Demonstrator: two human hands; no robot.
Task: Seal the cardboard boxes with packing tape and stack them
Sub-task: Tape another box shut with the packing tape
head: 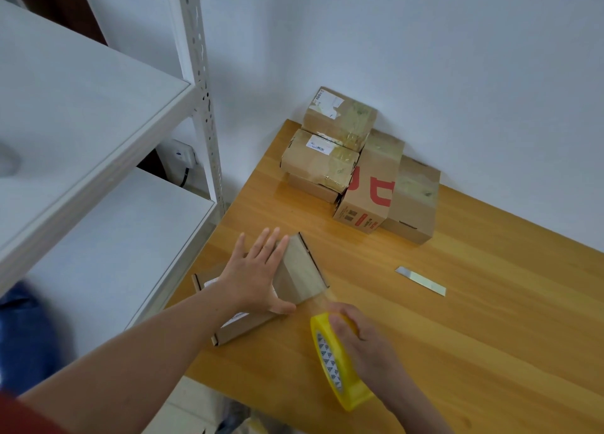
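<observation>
A flat cardboard box (pixel 299 275) lies near the left edge of the wooden table (pixel 457 303). My left hand (pixel 256 272) presses flat on its top, fingers straight. My right hand (pixel 356 335) grips a yellow roll of packing tape (pixel 336 365) just right of the box. A clear strip of tape runs from the roll to the box's near right corner. At the table's far corner stands a pile of several taped cardboard boxes (pixel 356 162), one with red print.
A thin metal blade (pixel 420 280) lies on the table right of the box. White metal shelving (pixel 98 133) stands close on the left. A white wall backs the table. A wall socket with a plug (pixel 181 159) shows behind the shelf post.
</observation>
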